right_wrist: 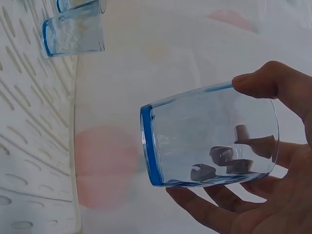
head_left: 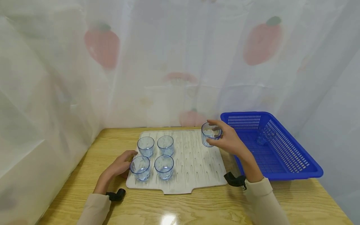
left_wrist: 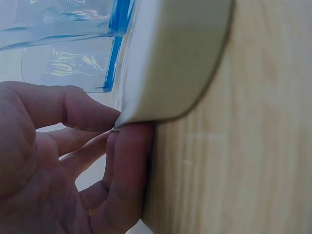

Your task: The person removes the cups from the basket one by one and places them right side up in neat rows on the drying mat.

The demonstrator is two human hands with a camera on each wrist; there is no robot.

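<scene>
My right hand (head_left: pixel 229 139) grips a clear bluish glass (right_wrist: pixel 209 136) by its sides, thumb on one side and fingers on the other. The glass is upright, its thick blue base over the back right part of a cream ribbed draining mat (head_left: pixel 191 168). On the mat's left half, several matching glasses stand upright in two rows, among them a front left glass (head_left: pixel 140 168) and a back glass (head_left: pixel 165 145). At the mat's left edge, my left hand (head_left: pixel 122 164) pinches the rim between thumb and fingers, close beside the front left glass.
A blue perforated plastic basket (head_left: pixel 281 174) stands right of the mat, with another clear glass (head_left: pixel 262 139) inside near its far right side. Both lie on a wooden table (head_left: pixel 146 204). A white curtain (head_left: pixel 157 62) with strawberry prints hangs behind.
</scene>
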